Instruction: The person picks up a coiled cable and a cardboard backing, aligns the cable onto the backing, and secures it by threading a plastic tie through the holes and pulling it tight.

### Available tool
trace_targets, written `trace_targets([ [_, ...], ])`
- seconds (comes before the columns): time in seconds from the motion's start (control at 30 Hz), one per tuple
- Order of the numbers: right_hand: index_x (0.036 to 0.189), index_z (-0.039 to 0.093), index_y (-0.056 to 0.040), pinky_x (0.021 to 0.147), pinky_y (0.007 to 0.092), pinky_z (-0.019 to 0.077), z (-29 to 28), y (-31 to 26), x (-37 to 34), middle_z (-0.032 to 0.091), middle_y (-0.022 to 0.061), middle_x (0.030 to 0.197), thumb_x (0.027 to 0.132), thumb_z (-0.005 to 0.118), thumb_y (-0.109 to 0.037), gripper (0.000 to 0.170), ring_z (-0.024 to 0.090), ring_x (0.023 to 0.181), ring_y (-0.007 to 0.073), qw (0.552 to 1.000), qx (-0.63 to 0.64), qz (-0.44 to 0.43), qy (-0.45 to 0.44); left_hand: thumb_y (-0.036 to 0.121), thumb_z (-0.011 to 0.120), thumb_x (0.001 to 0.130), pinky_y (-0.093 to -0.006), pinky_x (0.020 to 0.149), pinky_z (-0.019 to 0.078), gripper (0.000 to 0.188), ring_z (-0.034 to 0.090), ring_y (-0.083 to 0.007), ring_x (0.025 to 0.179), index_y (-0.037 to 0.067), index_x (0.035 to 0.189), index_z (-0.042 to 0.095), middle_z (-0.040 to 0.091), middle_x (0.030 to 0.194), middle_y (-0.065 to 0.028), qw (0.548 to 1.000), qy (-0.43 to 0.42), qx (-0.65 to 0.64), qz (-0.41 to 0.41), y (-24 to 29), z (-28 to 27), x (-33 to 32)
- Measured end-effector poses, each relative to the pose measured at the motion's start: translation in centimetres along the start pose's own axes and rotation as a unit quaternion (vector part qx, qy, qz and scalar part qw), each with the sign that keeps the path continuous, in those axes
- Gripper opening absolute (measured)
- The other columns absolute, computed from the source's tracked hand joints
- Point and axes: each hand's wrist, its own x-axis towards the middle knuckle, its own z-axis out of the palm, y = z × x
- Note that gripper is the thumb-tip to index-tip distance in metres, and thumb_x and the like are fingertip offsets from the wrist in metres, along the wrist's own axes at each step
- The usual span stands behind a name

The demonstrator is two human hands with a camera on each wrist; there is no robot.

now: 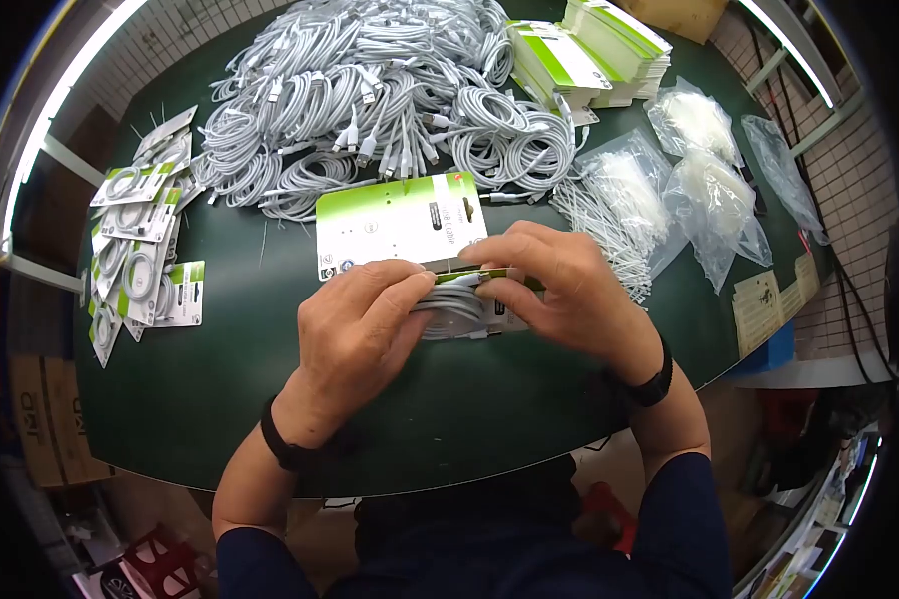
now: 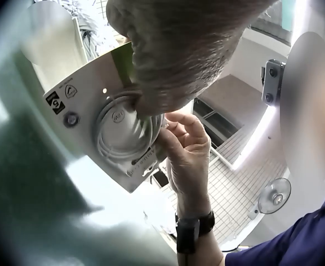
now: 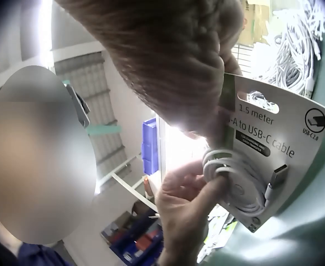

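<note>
Between both hands a printed white-and-green cardboard card (image 3: 295, 122), marked as a USB-C cable, is held up over the table. A coiled white USB cable (image 1: 452, 311) lies against the card's face, one metal plug showing beside the coil. My left hand (image 1: 355, 319) grips the coil and card, its thumb over the loops. My right hand (image 1: 559, 285) pinches the card's upper edge close to the cable end. Just behind them another card (image 1: 370, 235) lies flat on the table.
A heap of coiled white cables (image 1: 360, 100) covers the back. Stacks of cards (image 1: 594, 60) stand back right. Loose white cable ties (image 1: 599, 215) and plastic bags (image 1: 714, 200) lie at right. Carded cables (image 1: 140, 270) pile up at left on the dark green table (image 1: 240, 399).
</note>
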Motion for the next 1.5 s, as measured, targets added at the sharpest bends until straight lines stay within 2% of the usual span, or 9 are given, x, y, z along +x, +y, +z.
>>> trace_targets([
  [0.17, 0.109, 0.075, -0.0054, 0.062, 0.0368, 0.0567, 0.5, 1.3, -0.8, 0.071, 0.0082, 0.091, 0.081, 0.080, 0.000, 0.029, 0.071, 0.075, 0.0267, 0.981, -0.149, -0.120, -0.021, -0.004, 0.086, 0.074, -0.0375, 0.075, 0.0611, 0.037, 0.076, -0.0295, 0.090, 0.003, 0.108, 0.072, 0.076, 0.104, -0.0123, 0.999, 0.015, 0.025, 0.030, -0.1, 1.1, -0.8],
  [0.4, 0.111, 0.074, -0.0057, 0.060, 0.0367, 0.0555, 2.1, 2.5, -1.8, 0.071, 0.0084, 0.090, 0.078, 0.079, 0.001, 0.034, 0.070, 0.074, 0.0255, 0.981, -0.130, -0.137, 0.034, -0.006, 0.084, 0.074, -0.0361, 0.074, 0.0609, 0.037, 0.076, -0.0287, 0.089, 0.003, 0.108, 0.073, 0.076, 0.104, -0.0122, 0.996, -0.002, 0.036, 0.077, -1.2, 1.7, -0.7],
  [0.57, 0.115, 0.073, -0.0066, 0.059, 0.0347, 0.0538, 1.8, 2.8, -1.5, 0.071, 0.0078, 0.090, 0.079, 0.079, 0.001, 0.038, 0.070, 0.073, 0.0245, 0.974, -0.155, -0.163, 0.039, 0.001, 0.078, 0.078, -0.0356, 0.071, 0.0582, 0.028, 0.074, -0.0263, 0.087, 0.004, 0.105, 0.075, 0.075, 0.106, -0.0107, 0.996, 0.011, 0.034, 0.076, -1.7, 2.1, -0.3],
  [0.73, 0.113, 0.072, -0.0072, 0.059, 0.0338, 0.0529, 2.2, 3.6, -1.8, 0.072, 0.0072, 0.091, 0.080, 0.079, 0.000, 0.034, 0.069, 0.072, 0.0237, 0.978, -0.132, -0.149, 0.057, 0.000, 0.078, 0.077, -0.0360, 0.074, 0.0588, 0.028, 0.074, -0.0279, 0.092, 0.003, 0.105, 0.076, 0.075, 0.110, -0.0121, 0.995, 0.019, 0.033, 0.093, -1.9, 2.7, -0.3],
  [0.87, 0.107, 0.070, -0.0067, 0.058, 0.0341, 0.0499, 2.6, 3.7, -1.8, 0.072, 0.0066, 0.092, 0.081, 0.079, 0.000, 0.028, 0.069, 0.072, 0.0230, 0.983, -0.127, -0.102, 0.083, 0.001, 0.079, 0.075, -0.0363, 0.076, 0.0587, 0.028, 0.074, -0.0282, 0.094, 0.003, 0.103, 0.076, 0.075, 0.110, -0.0124, 0.994, 0.025, 0.038, 0.099, -2.4, 3.4, 0.0],
  [1.1, 0.107, 0.066, -0.0051, 0.060, 0.0339, 0.0451, 2.7, 4.3, -1.4, 0.074, 0.0076, 0.096, 0.084, 0.078, 0.000, 0.026, 0.067, 0.070, 0.0225, 0.968, -0.191, -0.133, 0.099, 0.000, 0.079, 0.073, -0.0355, 0.077, 0.0576, 0.024, 0.074, -0.0260, 0.093, 0.003, 0.097, 0.077, 0.074, 0.109, -0.0114, 0.993, 0.042, 0.061, 0.090, -2.5, 4.3, 0.1],
  [1.27, 0.107, 0.065, -0.0049, 0.061, 0.0336, 0.0459, 2.7, 4.8, -1.3, 0.075, 0.0079, 0.097, 0.087, 0.077, -0.001, 0.024, 0.065, 0.069, 0.0225, 0.971, -0.177, -0.132, 0.096, 0.000, 0.079, 0.072, -0.0340, 0.074, 0.0568, 0.021, 0.073, -0.0240, 0.088, 0.003, 0.092, 0.076, 0.074, 0.105, -0.0100, 0.993, 0.052, 0.085, 0.066, -1.7, 4.2, 0.1],
  [1.5, 0.108, 0.065, -0.0051, 0.064, 0.0343, 0.0476, 2.5, 4.6, -1.5, 0.075, 0.0110, 0.101, 0.088, 0.077, 0.001, 0.024, 0.066, 0.076, 0.0247, 0.973, -0.164, -0.125, 0.101, -0.001, 0.078, 0.071, -0.0325, 0.071, 0.0557, 0.019, 0.072, -0.0228, 0.085, 0.003, 0.088, 0.074, 0.073, 0.102, -0.0092, 0.993, 0.063, 0.087, 0.046, -1.1, 4.4, 0.1],
])
